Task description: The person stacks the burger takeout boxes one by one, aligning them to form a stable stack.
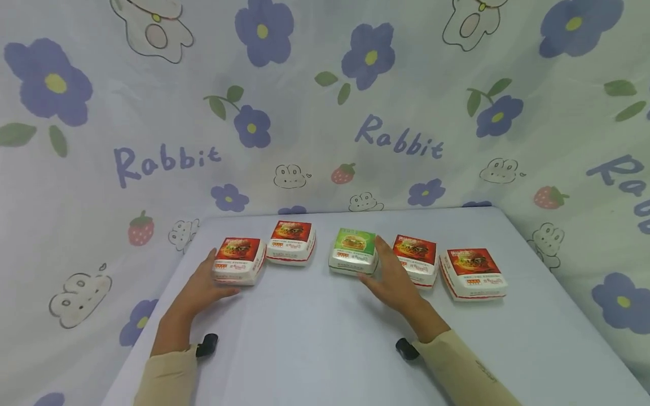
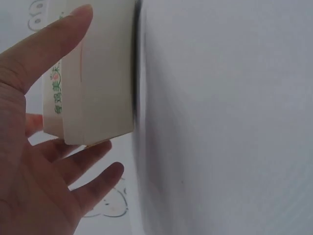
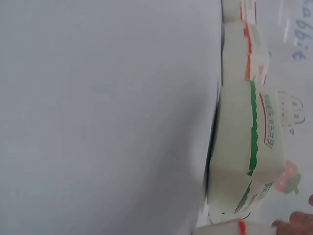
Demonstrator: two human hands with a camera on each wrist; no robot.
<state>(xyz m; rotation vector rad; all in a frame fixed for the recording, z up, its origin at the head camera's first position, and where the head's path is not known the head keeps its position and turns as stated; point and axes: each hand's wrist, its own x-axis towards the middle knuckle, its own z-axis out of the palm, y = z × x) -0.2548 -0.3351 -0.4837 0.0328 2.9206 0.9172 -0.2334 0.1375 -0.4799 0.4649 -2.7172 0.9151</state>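
My left hand is around the left side of a red-topped burger box. Its thumb stretches along the front and its fingers lie spread at the far side, as the left wrist view shows on the box's pale wall. A green-topped burger box stands near the middle. Beside its right side is my right hand, thumb and fingers apart with nothing pinched between them. In the right wrist view, fingertips appear at the lower right corner, away from the green-striped box.
Another red-topped box stands between the left box and the green one. Two more red-topped boxes are right of the green box, the nearer one partly behind my right hand. The white table meets a patterned cloth backdrop.
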